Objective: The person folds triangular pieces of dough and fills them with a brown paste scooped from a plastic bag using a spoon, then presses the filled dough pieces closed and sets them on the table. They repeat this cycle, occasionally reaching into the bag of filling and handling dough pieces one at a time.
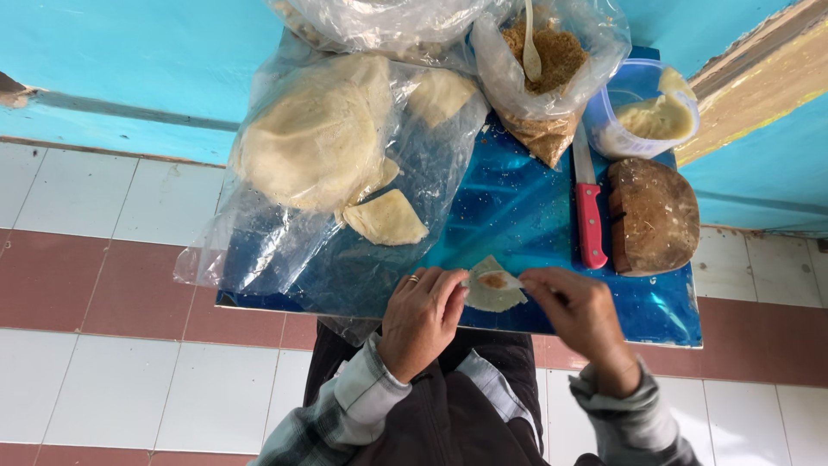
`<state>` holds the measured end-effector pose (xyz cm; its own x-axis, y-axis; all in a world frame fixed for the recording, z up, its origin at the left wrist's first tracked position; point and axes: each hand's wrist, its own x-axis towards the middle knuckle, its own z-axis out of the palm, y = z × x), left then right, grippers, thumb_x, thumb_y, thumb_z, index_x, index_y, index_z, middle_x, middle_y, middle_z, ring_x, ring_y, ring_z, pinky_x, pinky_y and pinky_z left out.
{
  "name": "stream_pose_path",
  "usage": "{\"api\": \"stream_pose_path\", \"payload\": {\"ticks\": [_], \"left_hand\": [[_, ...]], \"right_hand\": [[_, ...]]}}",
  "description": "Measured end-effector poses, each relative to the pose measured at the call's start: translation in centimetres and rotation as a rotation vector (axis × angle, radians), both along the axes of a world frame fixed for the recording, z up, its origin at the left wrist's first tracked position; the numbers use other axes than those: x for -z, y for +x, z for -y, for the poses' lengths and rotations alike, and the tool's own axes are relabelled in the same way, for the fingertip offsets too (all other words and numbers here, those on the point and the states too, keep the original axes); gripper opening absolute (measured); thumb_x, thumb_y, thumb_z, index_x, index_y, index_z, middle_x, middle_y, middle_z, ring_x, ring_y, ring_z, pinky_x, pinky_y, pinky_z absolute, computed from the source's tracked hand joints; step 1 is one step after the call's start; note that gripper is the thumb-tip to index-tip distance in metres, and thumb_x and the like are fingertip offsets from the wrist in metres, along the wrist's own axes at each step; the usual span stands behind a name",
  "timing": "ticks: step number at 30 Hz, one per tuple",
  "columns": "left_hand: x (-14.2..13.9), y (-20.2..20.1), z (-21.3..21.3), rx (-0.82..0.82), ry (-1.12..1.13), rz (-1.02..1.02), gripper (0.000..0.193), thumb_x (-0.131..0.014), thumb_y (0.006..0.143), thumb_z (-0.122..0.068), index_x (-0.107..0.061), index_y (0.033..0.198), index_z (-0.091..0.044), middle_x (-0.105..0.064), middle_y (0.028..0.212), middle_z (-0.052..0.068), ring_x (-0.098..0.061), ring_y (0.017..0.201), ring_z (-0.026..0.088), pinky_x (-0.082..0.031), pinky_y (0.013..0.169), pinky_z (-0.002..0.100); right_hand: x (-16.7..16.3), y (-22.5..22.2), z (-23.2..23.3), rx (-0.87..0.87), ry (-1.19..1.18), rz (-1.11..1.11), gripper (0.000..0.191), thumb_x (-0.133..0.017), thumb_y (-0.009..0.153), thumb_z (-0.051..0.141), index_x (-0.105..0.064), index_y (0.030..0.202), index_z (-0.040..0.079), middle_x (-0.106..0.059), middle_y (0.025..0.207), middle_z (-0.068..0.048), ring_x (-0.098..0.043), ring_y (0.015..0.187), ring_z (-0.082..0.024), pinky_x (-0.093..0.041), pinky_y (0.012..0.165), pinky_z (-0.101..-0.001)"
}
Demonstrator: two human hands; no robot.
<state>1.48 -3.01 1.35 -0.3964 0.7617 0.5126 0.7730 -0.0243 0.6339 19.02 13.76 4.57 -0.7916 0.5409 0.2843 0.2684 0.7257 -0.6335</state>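
Observation:
My left hand (420,318) and my right hand (576,316) both pinch a small pale dough wrapper (492,292) with a spot of brown filling in its middle, held low over the near edge of a shiny blue tray (526,216). A ring sits on one left finger. A stack of round dough sheets (315,134) lies in a clear plastic bag at the tray's left. A folded wedge of dough (386,218) rests just beyond my left hand.
A plastic bag of brown crumbly filling (549,65) with a white spoon (530,47) stands at the back. A red-handled knife (590,216), a dark brown block (653,216) and a tub of pale paste (649,112) sit at the right. Tiled floor lies below.

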Motion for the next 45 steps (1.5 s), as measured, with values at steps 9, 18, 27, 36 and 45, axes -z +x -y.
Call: {"api": "stream_pose_path", "payload": {"ticks": [9,18,27,36,45], "left_hand": [[0.5,0.3,-0.2,-0.031,0.012,-0.005,0.022,-0.070,0.094,-0.010,-0.065,0.114,-0.007,-0.067,0.091,0.007,-0.066,0.084,0.026,-0.050,0.076,0.040],[0.6,0.2,-0.3,-0.019,0.010,-0.009,0.020,-0.069,0.095,-0.010,-0.064,0.114,-0.007,-0.067,0.091,0.006,-0.066,0.083,0.026,-0.050,0.075,0.041],[-0.2,0.0,0.0,0.011,-0.023,0.022,0.018,-0.069,0.095,-0.011,-0.065,0.112,-0.006,-0.066,0.090,0.009,-0.064,0.083,0.030,-0.048,0.073,0.044],[-0.6,-0.2,0.3,0.041,0.047,0.083,0.015,-0.065,0.097,-0.011,-0.065,0.111,-0.004,-0.069,0.100,0.012,-0.066,0.090,0.032,-0.050,0.078,0.045],[-0.4,-0.5,0.3,0.051,0.008,0.083,0.017,-0.065,0.097,-0.011,-0.066,0.113,-0.005,-0.069,0.097,0.011,-0.066,0.088,0.032,-0.051,0.078,0.044]], "right_hand": [[0.6,0.8,3.4,0.097,0.441,0.027,0.014,-0.075,0.089,0.011,-0.078,0.103,0.012,-0.058,0.069,-0.003,-0.056,0.062,-0.019,-0.046,0.056,-0.0360],[0.9,1.2,3.4,0.068,0.562,-0.008,0.019,-0.073,0.088,0.007,-0.077,0.106,0.011,-0.063,0.075,-0.002,-0.059,0.066,-0.018,-0.046,0.060,-0.0350],[-5.7,-3.0,-7.1,0.288,0.643,-0.127,0.012,-0.073,0.115,0.012,-0.075,0.105,0.005,-0.067,0.083,-0.012,-0.064,0.070,-0.028,-0.048,0.061,-0.0370],[-3.0,-20.4,-24.2,0.148,0.610,0.490,0.014,-0.076,0.077,0.029,-0.085,0.087,0.031,-0.077,0.083,-0.003,-0.070,0.075,-0.031,-0.052,0.064,-0.0447],[-4.2,-11.9,-26.2,0.256,0.165,0.121,0.022,-0.075,0.099,0.032,-0.081,0.112,0.015,-0.070,0.080,-0.012,-0.063,0.068,-0.022,-0.047,0.063,-0.0354]]}}
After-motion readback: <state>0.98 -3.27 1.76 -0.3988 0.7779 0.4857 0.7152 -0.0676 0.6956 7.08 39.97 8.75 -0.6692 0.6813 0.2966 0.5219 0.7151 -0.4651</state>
